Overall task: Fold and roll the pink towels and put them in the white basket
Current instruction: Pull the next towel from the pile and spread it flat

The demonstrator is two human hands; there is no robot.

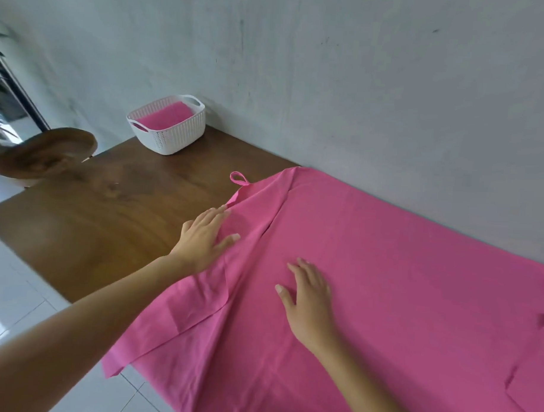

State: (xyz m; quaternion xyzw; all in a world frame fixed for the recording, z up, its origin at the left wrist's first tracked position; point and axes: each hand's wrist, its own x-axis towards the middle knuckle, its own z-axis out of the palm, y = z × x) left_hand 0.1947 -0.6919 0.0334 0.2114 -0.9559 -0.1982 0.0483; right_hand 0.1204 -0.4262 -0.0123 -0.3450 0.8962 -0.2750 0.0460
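Your right hand lies flat, fingers straight, on the spread pink towel. At ten o'clock your left hand, fingers straight too, presses its folded edge. Farther off at eleven o'clock, the white basket holds a second towel.

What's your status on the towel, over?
Both open, flat: left hand on towel at folded edge, right hand mid-cloth. Far corner of table: basket, pink cloth inside. Nothing between.
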